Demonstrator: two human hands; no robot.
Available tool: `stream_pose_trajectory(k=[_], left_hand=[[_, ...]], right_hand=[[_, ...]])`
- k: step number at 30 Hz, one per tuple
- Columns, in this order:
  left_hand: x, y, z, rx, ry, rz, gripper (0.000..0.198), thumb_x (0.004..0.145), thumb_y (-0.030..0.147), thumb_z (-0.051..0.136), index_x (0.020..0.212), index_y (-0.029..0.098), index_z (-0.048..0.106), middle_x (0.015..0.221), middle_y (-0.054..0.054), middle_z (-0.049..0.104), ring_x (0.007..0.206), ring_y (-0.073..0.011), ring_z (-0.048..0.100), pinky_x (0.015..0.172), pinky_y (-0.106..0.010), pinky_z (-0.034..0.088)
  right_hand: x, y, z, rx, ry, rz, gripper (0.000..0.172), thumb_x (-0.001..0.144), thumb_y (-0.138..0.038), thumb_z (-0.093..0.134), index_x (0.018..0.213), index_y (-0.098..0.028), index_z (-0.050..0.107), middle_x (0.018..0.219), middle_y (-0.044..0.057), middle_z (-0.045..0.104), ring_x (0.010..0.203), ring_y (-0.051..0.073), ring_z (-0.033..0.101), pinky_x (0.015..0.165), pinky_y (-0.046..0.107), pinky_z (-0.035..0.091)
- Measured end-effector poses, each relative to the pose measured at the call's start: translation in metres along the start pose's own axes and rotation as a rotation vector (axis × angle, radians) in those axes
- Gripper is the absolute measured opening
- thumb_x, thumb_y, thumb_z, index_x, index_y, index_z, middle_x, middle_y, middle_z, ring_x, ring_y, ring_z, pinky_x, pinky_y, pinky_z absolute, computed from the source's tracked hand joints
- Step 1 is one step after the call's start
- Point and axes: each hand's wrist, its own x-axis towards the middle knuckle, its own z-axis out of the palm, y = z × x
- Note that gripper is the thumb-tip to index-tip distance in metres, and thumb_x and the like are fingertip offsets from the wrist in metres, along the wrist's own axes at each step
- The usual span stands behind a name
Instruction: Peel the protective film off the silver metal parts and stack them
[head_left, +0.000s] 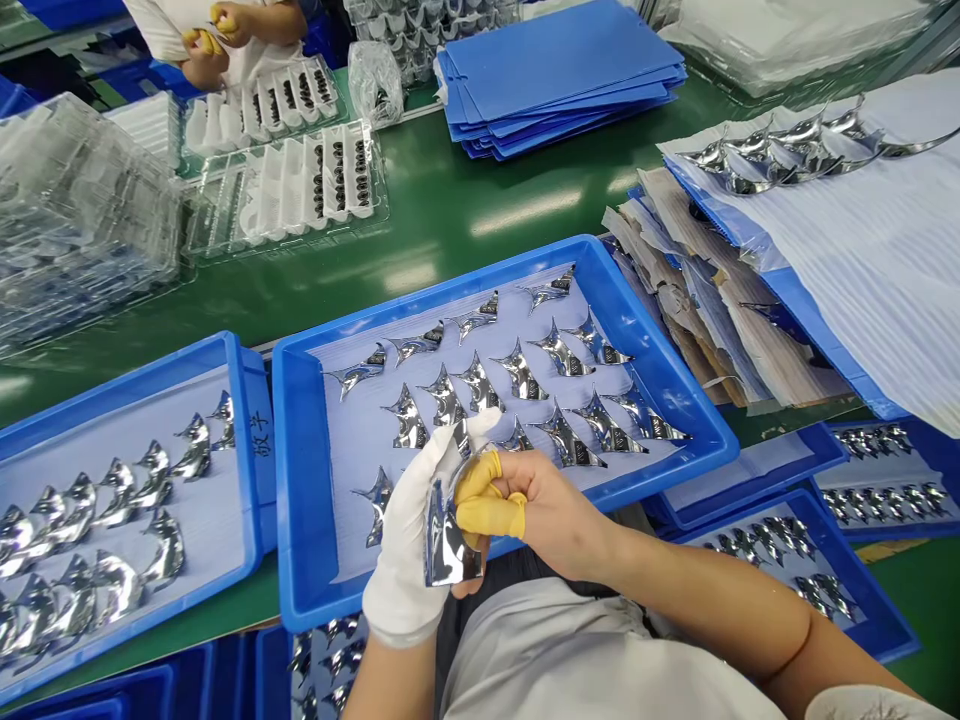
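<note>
My left hand (409, 560), in a white glove, is closed around a shiny chrome-plated part (452, 535) with a curved, mirror-like face. My right hand (517, 500) wears yellow finger cots; its fingers are curled and pinched against the part's right edge, and their tips are partly hidden. Both hands are over the front edge of a blue tray (300, 520). Inside this tray, several pointed chrome parts (521, 370) lie in rows on a white liner, many with a dark labelled patch.
At left is another blue tray (244, 440) of chrome parts. Blue sheets (562, 65) are stacked at the back. Clear plastic trays (82, 210) are piled at far left. Layered liners (705, 280) lie at right. Across the green bench (420, 230), another person's hands (214, 40) work.
</note>
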Motion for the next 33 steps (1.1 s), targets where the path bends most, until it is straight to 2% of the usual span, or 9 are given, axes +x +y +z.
stream_pose_trajectory(k=[2, 4, 7, 9, 13, 16, 20, 27, 33], left_hand=[[0.0, -0.002, -0.002, -0.049, -0.119, -0.186, 0.056, 0.076, 0.071, 0.061, 0.084, 0.018, 0.076, 0.043, -0.001, 0.053, 0.021, -0.0131, 0.042, 0.019, -0.024, 0.029], [0.0, -0.004, -0.003, -0.04, -0.068, -0.161, 0.057, 0.076, 0.071, 0.06, 0.087, 0.018, 0.076, 0.047, -0.002, 0.055, 0.026, -0.0138, 0.046, 0.024, -0.026, 0.035], [-0.004, -0.005, -0.006, -0.032, 0.147, 0.125, 0.042, 0.082, 0.056, 0.065, 0.105, 0.022, 0.074, 0.071, -0.004, 0.068, 0.053, -0.0153, 0.064, 0.047, -0.025, 0.054], [-0.008, -0.005, -0.01, -0.009, 0.214, 0.312, 0.036, 0.086, 0.046, 0.066, 0.115, 0.027, 0.07, 0.091, -0.003, 0.072, 0.073, -0.0168, 0.069, 0.064, -0.026, 0.058], [-0.018, 0.0, -0.02, 0.198, 0.192, 0.627, 0.026, 0.081, 0.03, 0.073, 0.108, 0.029, 0.072, 0.097, -0.001, 0.072, 0.084, -0.0183, 0.07, 0.076, -0.029, 0.058], [-0.023, 0.003, -0.023, 0.329, 0.159, 0.765, 0.028, 0.076, 0.023, 0.078, 0.104, 0.027, 0.074, 0.101, -0.003, 0.072, 0.095, -0.0209, 0.068, 0.086, -0.033, 0.056], [-0.025, 0.003, -0.023, 0.355, 0.145, 0.782, 0.029, 0.076, 0.023, 0.078, 0.105, 0.027, 0.073, 0.104, -0.004, 0.072, 0.1, -0.0235, 0.066, 0.091, -0.037, 0.054], [-0.024, -0.001, -0.023, 0.363, 0.149, 0.793, 0.033, 0.077, 0.02, 0.077, 0.109, 0.027, 0.073, 0.104, -0.002, 0.072, 0.101, -0.0191, 0.065, 0.09, -0.029, 0.055], [-0.027, -0.001, -0.022, 0.409, 0.156, 0.814, 0.033, 0.079, 0.017, 0.074, 0.11, 0.029, 0.073, 0.106, 0.0, 0.073, 0.103, -0.0192, 0.065, 0.093, -0.03, 0.054]], right_hand=[[-0.001, 0.0, 0.001, 0.008, -0.02, 0.003, 0.026, 0.075, -0.032, 0.079, 0.073, -0.015, 0.059, 0.06, -0.003, 0.064, 0.046, 0.012, 0.064, 0.051, 0.024, 0.054], [-0.001, -0.001, 0.0, 0.005, -0.024, 0.007, 0.025, 0.077, -0.032, 0.077, 0.074, -0.015, 0.059, 0.058, -0.004, 0.064, 0.044, 0.011, 0.064, 0.049, 0.023, 0.052], [-0.001, -0.001, -0.006, -0.043, -0.008, 0.02, 0.026, 0.076, -0.033, 0.078, 0.073, -0.015, 0.059, 0.06, -0.004, 0.063, 0.043, 0.011, 0.063, 0.046, 0.021, 0.05], [0.0, 0.0, -0.013, -0.091, -0.003, 0.035, 0.029, 0.074, -0.036, 0.079, 0.071, -0.015, 0.059, 0.061, -0.004, 0.062, 0.043, 0.01, 0.062, 0.046, 0.021, 0.051], [0.005, 0.005, -0.026, -0.174, 0.008, 0.009, 0.038, 0.073, -0.046, 0.079, 0.068, -0.015, 0.058, 0.062, -0.003, 0.061, 0.05, 0.01, 0.063, 0.05, 0.021, 0.052], [0.009, 0.007, -0.03, -0.21, -0.015, -0.026, 0.039, 0.074, -0.049, 0.078, 0.071, -0.015, 0.059, 0.062, -0.003, 0.06, 0.052, 0.009, 0.06, 0.053, 0.021, 0.051], [0.009, 0.007, -0.03, -0.233, -0.031, -0.037, 0.04, 0.075, -0.052, 0.076, 0.075, -0.015, 0.061, 0.064, -0.003, 0.06, 0.054, 0.008, 0.06, 0.055, 0.021, 0.051], [0.011, 0.009, -0.035, -0.258, -0.045, -0.051, 0.043, 0.075, -0.054, 0.076, 0.076, -0.014, 0.063, 0.069, -0.001, 0.06, 0.058, 0.009, 0.061, 0.058, 0.021, 0.051], [0.013, 0.01, -0.039, -0.296, -0.061, -0.081, 0.042, 0.077, -0.055, 0.074, 0.076, -0.014, 0.064, 0.07, -0.001, 0.059, 0.058, 0.01, 0.061, 0.059, 0.023, 0.053]])
